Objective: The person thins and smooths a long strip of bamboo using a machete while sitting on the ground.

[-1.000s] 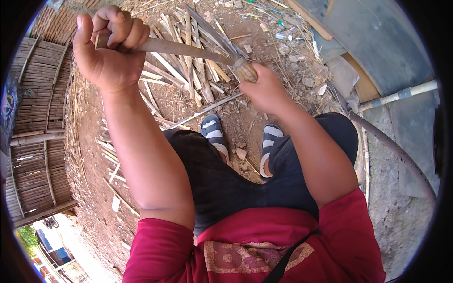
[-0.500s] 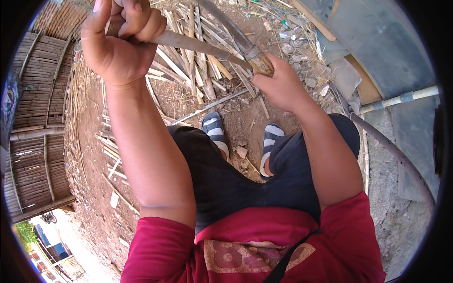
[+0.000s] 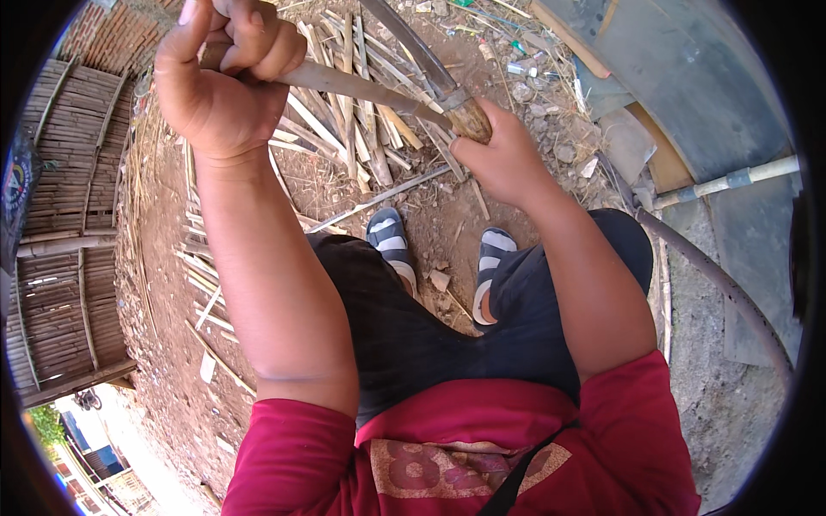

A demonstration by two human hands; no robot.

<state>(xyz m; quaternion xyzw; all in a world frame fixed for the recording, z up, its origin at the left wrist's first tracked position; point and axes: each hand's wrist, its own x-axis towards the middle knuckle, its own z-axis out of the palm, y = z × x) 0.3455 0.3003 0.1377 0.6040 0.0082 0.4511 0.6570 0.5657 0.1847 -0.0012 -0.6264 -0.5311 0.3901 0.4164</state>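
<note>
While we sit over bare dirt, we work a thin pale bamboo strip (image 3: 344, 82) against a long curved grey knife blade (image 3: 413, 52).

We hold the strip raised in front of us, running from our left hand (image 3: 219, 82), fist closed tight around its end, across to the blade beside our right hand (image 3: 508, 159), which is clenched on the knife's brown wooden handle (image 3: 469, 116). Below lie a heap of split bamboo slats (image 3: 353, 146), our grey-and-white striped sandals (image 3: 391, 241), and a woven bamboo fence (image 3: 60, 215) at left.
</note>
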